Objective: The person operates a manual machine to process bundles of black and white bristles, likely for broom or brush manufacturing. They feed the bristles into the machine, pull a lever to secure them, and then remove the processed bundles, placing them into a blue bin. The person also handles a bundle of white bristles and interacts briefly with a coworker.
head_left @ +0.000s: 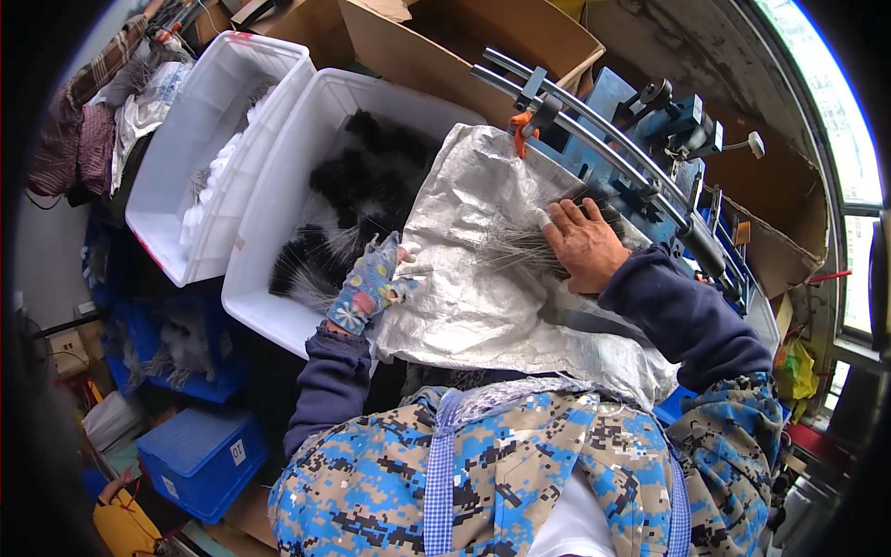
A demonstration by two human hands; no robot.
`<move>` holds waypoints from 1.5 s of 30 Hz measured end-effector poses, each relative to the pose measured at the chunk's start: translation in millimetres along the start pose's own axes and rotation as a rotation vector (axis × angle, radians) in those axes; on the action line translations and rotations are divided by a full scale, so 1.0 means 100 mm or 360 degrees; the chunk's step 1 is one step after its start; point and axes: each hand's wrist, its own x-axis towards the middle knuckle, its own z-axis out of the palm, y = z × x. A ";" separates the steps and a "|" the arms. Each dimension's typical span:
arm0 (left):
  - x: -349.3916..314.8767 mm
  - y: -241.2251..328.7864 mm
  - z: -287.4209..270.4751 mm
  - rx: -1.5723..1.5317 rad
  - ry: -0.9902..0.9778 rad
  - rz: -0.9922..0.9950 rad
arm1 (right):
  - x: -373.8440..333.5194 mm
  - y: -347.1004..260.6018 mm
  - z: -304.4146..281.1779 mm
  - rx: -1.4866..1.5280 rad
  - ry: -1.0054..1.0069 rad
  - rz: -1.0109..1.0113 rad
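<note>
Cluttered workshop bench, bins and cardboard all round. Right hand lies flat, fingers spread, pressing a fan of thin pale bristles onto a crinkled silver sheet draped over the lap and bench edge. Left hand, in a flowered fingerless glove, sits at the sheet's left edge, fingers curled; can't tell if it pinches the sheet or bristles. Just behind the right hand: blue metal machine with two steel rails and an orange clamp. Left of the sheet: white tub of black and white bristle bundles, a second white tub beside it. Blue crates below.
</note>
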 end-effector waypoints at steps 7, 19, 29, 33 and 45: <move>0.03 0.20 -0.08 0.0879 -0.0310 0.0165 | -0.03 -0.01 -0.01 0.0004 0.0071 0.0009; -0.69 0.81 -0.43 -0.1634 0.0106 -0.0636 | -0.24 0.12 -0.08 0.0414 0.0456 -0.0048; 0.43 1.43 1.87 -0.1006 0.0099 0.0635 | -0.12 -0.23 -0.18 0.0672 0.0683 -0.0398; 0.29 1.61 1.21 -0.1288 -0.0390 0.1012 | -0.26 -0.21 -0.04 0.0440 0.0568 -0.0250; -1.44 -1.55 0.42 -0.2580 0.1536 -0.1904 | 0.06 -0.11 -0.02 0.0171 0.0096 -0.0138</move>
